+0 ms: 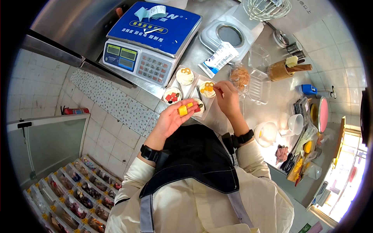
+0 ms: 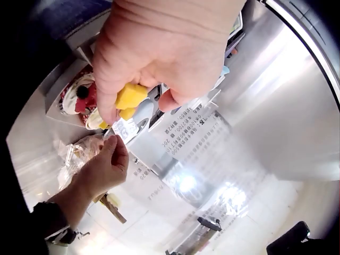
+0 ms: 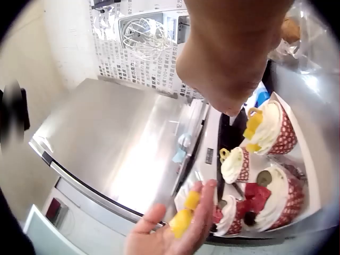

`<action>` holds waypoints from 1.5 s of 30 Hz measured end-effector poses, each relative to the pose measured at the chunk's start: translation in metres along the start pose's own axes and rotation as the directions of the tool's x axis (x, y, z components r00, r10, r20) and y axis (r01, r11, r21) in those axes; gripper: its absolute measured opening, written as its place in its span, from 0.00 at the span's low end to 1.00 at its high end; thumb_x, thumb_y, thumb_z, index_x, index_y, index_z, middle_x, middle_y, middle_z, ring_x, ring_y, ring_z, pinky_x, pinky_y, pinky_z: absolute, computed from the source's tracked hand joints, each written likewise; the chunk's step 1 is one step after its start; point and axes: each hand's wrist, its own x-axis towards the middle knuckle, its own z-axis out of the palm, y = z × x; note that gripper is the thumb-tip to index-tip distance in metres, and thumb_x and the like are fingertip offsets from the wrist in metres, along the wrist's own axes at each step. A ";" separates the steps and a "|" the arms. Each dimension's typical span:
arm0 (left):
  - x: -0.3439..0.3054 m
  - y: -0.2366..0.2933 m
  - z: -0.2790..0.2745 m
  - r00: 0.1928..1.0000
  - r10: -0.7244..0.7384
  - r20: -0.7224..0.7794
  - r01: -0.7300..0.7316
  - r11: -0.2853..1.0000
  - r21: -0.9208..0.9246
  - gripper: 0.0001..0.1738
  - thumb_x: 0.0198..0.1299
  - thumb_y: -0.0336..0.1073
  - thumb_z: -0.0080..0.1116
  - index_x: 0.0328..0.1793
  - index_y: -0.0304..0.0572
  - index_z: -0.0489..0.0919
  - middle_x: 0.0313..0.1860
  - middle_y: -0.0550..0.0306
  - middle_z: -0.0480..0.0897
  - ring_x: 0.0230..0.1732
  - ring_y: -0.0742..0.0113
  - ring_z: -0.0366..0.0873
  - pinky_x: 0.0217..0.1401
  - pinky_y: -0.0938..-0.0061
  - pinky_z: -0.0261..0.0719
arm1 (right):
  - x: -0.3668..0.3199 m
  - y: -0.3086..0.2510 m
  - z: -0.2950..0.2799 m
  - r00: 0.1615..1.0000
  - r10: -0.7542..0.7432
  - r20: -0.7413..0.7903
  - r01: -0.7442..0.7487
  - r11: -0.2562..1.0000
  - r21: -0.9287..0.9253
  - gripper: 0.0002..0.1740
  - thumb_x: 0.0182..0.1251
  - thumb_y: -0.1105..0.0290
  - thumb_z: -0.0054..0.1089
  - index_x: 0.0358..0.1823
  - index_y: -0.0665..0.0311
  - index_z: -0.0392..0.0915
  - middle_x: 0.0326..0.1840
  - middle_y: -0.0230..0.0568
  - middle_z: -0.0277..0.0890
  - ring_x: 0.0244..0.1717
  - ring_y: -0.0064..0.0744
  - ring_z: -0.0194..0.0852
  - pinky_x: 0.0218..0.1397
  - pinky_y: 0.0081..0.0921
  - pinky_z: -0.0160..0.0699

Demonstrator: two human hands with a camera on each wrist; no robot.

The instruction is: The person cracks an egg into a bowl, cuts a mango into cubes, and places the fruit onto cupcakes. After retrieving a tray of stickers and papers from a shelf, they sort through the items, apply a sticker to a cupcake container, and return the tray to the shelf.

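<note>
My left hand (image 1: 173, 117) is palm up with several yellow fruit cubes (image 1: 183, 110) lying on its fingers. My right hand (image 1: 228, 98) is beside a cream-topped cupcake (image 1: 207, 92) with yellow fruit pieces, thumb and fingertips drawn together at its edge. Whether they pinch a piece I cannot tell. A second cupcake (image 1: 185, 79) bears yellow rings on its cream. Red fruit and a dark berry top another cupcake (image 1: 172, 96). The left fingers partly cover the last cupcake (image 1: 199, 105). In the right wrist view the cups are red with white dots, in a white box (image 3: 313, 183).
A blue-topped digital scale (image 1: 155, 31) stands behind the cupcakes. Right of them are a blue-and-white packet (image 1: 218, 58), a bagged brown food item (image 1: 239, 76), a clear plastic container (image 1: 259, 87) and a wooden holder (image 1: 278, 72) with utensils. White bowls (image 1: 265, 134) stand nearer the window.
</note>
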 end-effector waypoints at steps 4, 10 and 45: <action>0.005 -0.002 0.004 1.000 -0.015 0.027 0.014 1.000 0.005 0.25 0.66 0.40 0.38 0.62 0.26 0.63 0.59 0.44 0.70 0.62 0.59 0.67 0.67 0.69 0.63 | -0.007 -0.048 -0.015 0.989 0.027 0.145 -0.058 0.975 0.214 0.10 0.52 0.81 0.60 0.37 0.65 0.77 0.39 0.41 0.75 0.37 0.40 0.75 0.37 0.27 0.75; 0.014 -0.013 0.001 0.997 -0.070 0.026 0.070 0.998 -0.007 0.22 0.65 0.39 0.38 0.59 0.29 0.65 0.58 0.47 0.70 0.60 0.59 0.68 0.67 0.68 0.64 | -0.020 -0.045 0.000 0.938 -0.279 0.206 0.229 0.944 0.235 0.18 0.49 0.81 0.59 0.44 0.63 0.76 0.39 0.40 0.74 0.41 0.40 0.74 0.43 0.31 0.75; 0.000 0.009 -0.004 1.000 0.023 -0.012 -0.023 0.999 0.032 0.27 0.66 0.40 0.36 0.66 0.26 0.58 0.65 0.40 0.64 0.66 0.57 0.62 0.69 0.68 0.59 | -0.010 -0.029 -0.016 0.987 0.144 0.075 -0.151 0.984 0.090 0.08 0.53 0.79 0.62 0.36 0.66 0.78 0.33 0.38 0.73 0.30 0.32 0.74 0.33 0.23 0.73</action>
